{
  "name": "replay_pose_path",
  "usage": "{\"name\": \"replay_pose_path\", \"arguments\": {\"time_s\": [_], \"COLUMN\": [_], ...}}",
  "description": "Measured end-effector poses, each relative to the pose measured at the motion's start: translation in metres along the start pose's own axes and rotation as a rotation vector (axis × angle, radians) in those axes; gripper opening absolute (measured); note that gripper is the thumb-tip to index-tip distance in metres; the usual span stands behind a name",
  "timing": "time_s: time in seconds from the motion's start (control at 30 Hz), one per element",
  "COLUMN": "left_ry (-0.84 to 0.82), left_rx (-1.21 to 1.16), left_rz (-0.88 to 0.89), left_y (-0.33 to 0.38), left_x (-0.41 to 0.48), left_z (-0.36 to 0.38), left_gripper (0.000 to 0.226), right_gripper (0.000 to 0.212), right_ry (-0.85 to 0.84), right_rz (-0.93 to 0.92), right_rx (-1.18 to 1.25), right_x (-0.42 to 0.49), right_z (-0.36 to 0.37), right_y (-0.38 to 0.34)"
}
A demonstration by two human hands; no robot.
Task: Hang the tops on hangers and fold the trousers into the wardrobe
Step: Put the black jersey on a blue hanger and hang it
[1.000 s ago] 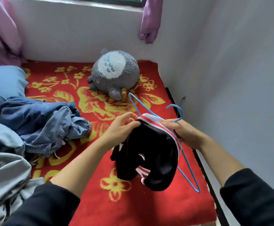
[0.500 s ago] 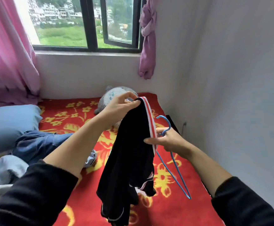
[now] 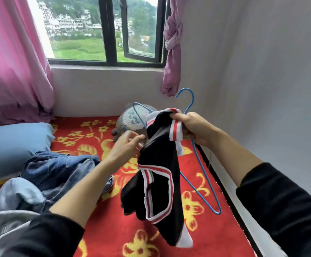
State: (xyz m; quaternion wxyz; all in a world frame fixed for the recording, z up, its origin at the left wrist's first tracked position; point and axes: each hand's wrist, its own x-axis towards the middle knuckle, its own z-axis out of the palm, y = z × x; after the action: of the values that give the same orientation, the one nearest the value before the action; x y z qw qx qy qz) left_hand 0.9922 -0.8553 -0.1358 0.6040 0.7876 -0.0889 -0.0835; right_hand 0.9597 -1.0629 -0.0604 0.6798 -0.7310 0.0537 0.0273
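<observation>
A black top (image 3: 160, 175) with red-and-white striped trim hangs in the air over the bed. My right hand (image 3: 193, 127) grips its striped collar together with the neck of a blue wire hanger (image 3: 204, 175), whose hook points up by the wall. One hanger shoulder pokes out to the left of the collar. My left hand (image 3: 127, 145) pinches the black cloth at the top's left edge, lower than the right hand.
A pile of blue denim trousers (image 3: 58, 169) and pale grey-blue clothes (image 3: 12, 201) lies at the left on the red flowered bedspread (image 3: 99, 229). A blue pillow (image 3: 12, 143) and a grey plush toy (image 3: 130, 121) sit by the window wall. A white wall stands close on the right.
My right hand has risen with the hanger and now grips the collar. My left hand has dropped from the collar to the cloth's left edge. The view has tilted up further.
</observation>
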Motion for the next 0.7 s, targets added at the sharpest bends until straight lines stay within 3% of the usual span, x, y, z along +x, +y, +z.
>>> {"name": "replay_pose_path", "arguments": {"time_s": [0.07,0.13,0.17,0.23,0.3,0.4,0.47,0.6,0.7], "left_ry": [-0.269,-0.441,-0.449,-0.268,-0.085,-0.072,-0.089,-0.120,-0.174], "left_rx": [-0.210,-0.198,-0.161,-0.138,-0.129,0.081,0.229,0.297,0.251], "left_rz": [-0.150,-0.099,-0.016,0.166,0.280,0.396,0.403,0.398,0.413], "left_y": [-0.016,-0.030,-0.034,-0.030,-0.016,0.007,0.019,0.039,0.043], "left_x": [-0.016,-0.027,-0.030,-0.027,-0.017,-0.004,0.002,0.007,0.006], "left_z": [0.003,0.006,0.010,0.016,0.012,0.000,0.000,0.018,0.031], "left_gripper": [0.028,0.043,0.041,0.010,0.022,0.011,0.008,0.005,0.004], "right_gripper": [0.040,0.039,0.038,0.034,0.031,0.033,0.013,0.049,0.022], "right_ry": [0.023,0.058,0.087,0.151,0.272,0.432,0.370,-0.031,-0.090], "right_rz": [0.001,0.001,0.004,0.011,-0.008,-0.087,-0.061,0.086,0.133], "right_rx": [0.003,0.038,0.053,0.053,-0.065,-0.245,-0.215,-0.097,-0.045], "right_x": [0.003,0.005,0.005,0.005,0.003,-0.001,-0.008,-0.020,-0.025], "right_z": [0.001,0.000,-0.001,-0.003,-0.010,-0.025,-0.028,-0.014,0.006], "right_y": [-0.004,-0.006,-0.007,-0.007,-0.003,0.013,0.028,0.067,0.085]}}
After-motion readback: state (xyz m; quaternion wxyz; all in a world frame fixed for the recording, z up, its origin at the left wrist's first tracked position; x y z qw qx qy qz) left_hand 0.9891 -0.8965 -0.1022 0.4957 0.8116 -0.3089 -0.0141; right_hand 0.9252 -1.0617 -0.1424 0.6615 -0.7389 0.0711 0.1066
